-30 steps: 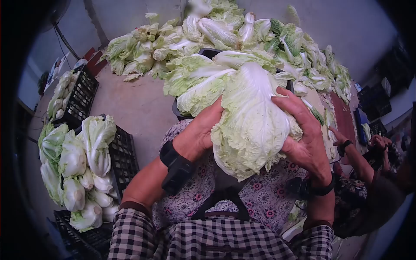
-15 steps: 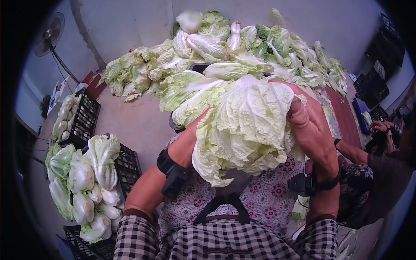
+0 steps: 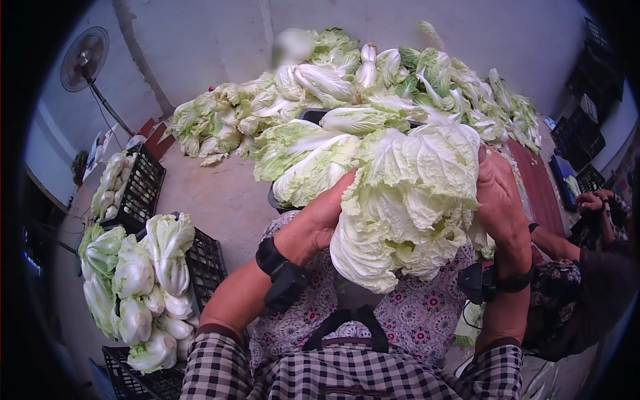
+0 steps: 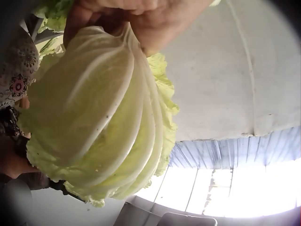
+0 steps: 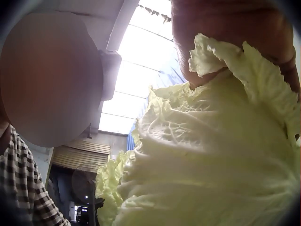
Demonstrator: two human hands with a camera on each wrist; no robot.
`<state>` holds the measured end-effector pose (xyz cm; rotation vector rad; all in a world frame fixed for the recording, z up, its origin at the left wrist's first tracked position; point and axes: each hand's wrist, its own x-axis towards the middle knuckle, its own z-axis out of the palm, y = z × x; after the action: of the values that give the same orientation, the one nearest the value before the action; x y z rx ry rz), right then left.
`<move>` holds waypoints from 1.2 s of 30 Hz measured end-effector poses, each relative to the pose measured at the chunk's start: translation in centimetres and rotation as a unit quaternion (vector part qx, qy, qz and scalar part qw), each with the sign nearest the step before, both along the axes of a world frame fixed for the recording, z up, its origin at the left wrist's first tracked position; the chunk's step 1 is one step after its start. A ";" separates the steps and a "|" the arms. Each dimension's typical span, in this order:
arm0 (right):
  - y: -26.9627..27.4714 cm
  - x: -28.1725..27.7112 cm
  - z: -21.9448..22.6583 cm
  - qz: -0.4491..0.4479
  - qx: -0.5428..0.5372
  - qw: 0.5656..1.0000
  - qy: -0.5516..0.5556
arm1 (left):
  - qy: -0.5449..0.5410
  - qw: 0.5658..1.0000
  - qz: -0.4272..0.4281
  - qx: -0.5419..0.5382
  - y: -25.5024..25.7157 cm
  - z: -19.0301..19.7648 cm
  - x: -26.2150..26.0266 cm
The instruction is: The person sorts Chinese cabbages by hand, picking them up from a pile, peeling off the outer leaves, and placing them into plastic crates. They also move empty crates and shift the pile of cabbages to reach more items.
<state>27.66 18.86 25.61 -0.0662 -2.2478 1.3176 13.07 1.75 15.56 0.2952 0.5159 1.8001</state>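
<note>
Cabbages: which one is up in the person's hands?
The ruffled cabbage between the left hand and right hand, above the flowered cloth; the others rest heaped or stacked.

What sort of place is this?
Probably a produce packing room: a large cabbage heap on the floor, black crates loaded with more heads, and a standing fan.
</note>
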 end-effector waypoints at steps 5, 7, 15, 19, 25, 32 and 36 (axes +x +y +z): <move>-0.7 0.6 0.6 0.029 -0.002 0.999 -0.031 | 0.002 1.000 0.007 -0.029 -0.2 -0.9 0.2; -1.1 1.3 0.7 0.088 0.031 0.995 -0.039 | 0.010 0.999 0.015 -0.043 -0.7 -1.6 0.4; 1.5 1.9 -4.8 0.078 -0.301 0.948 -0.061 | 0.198 0.973 0.111 -0.033 0.3 2.7 0.5; 2.2 1.7 -4.6 0.117 -0.404 0.905 -0.063 | 0.327 0.935 0.126 -0.051 2.3 4.4 1.4; 7.0 3.8 -5.6 0.040 -0.511 0.856 0.067 | 0.427 0.892 0.105 -0.103 4.2 2.3 1.0; 16.7 8.5 -14.9 -0.121 -0.576 0.789 0.175 | 0.374 0.906 0.106 -0.166 2.1 -0.2 -2.1; 21.1 12.2 -24.4 -0.250 -0.591 0.746 0.179 | 0.440 0.861 0.137 -0.215 1.4 -0.8 -3.4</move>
<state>39.90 39.99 1.17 -0.7293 -0.6883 1.9581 9.72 3.19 14.78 0.7670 1.6505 1.6801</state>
